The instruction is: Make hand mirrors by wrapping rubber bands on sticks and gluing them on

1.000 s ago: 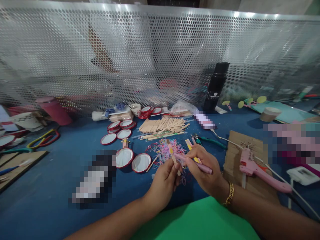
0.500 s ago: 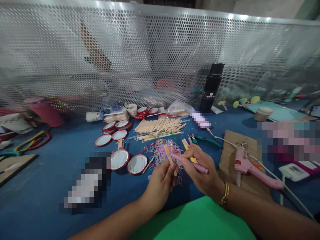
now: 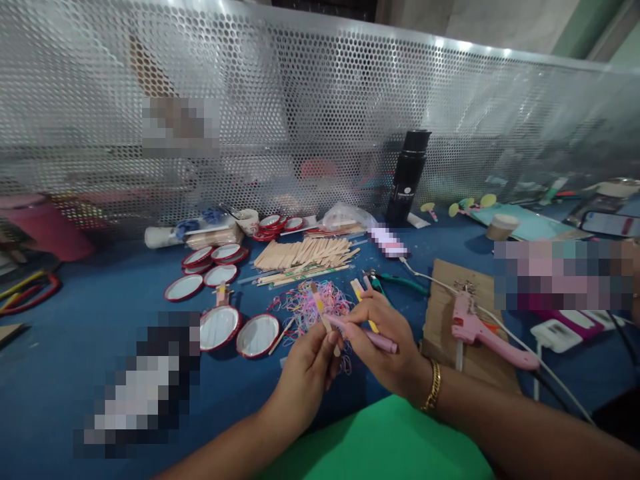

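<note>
Left grip point(image 3: 306, 363) pinches a stick point(image 3: 319, 305); right grip point(image 3: 393, 327) clasps a marker point(image 3: 383, 342) to it (colouring, I'd guess) just beyond the left grip; the next stroke wants it steady.

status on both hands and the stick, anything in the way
Left hand: holding wooden stick. Right hand: pink marker, tip at the stick. Tangled strands behind; nothing seen blocking.

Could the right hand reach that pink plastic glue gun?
Probably yes: nothing visible blocks the right hand from the pink glue gun on the brown cardboard sheet beside it, but its slim pink pen would likely need putting down.
</note>
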Demonstrator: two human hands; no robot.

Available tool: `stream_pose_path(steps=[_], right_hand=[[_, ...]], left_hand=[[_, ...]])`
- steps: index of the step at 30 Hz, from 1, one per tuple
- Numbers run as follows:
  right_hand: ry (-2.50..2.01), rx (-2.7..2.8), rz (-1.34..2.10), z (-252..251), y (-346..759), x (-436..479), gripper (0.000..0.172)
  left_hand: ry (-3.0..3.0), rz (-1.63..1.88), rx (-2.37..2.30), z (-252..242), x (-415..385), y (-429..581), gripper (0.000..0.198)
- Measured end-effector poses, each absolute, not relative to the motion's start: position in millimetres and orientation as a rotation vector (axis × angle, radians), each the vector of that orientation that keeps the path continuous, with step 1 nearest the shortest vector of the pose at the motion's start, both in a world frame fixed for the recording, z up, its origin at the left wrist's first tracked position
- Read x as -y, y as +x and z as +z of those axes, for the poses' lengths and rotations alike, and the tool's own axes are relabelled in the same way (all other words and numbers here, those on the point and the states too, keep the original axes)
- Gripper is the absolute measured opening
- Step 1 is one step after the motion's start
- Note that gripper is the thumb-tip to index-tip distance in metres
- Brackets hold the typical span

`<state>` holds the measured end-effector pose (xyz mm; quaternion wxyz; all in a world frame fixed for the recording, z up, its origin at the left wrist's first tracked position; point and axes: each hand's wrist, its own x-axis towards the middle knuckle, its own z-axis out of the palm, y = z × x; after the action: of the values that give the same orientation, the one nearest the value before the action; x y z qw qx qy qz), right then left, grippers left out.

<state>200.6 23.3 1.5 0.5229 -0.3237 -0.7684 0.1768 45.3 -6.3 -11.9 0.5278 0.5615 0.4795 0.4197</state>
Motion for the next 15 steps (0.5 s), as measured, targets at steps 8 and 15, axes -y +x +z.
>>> stream_pose_path(steps=[8,15], right_hand=[[-0.778,1.785,0.395,3.2,199.9,-23.5,0.009],[-0.758,1.837,0.421,2.7,199.9,-19.8,0.006]], left_hand=[[1.358,0.994,-1.183,-9.3,6.5,45.3,0.037],[1.381,0.987,-1.177,-10.4,5.0,45.6,0.037]])
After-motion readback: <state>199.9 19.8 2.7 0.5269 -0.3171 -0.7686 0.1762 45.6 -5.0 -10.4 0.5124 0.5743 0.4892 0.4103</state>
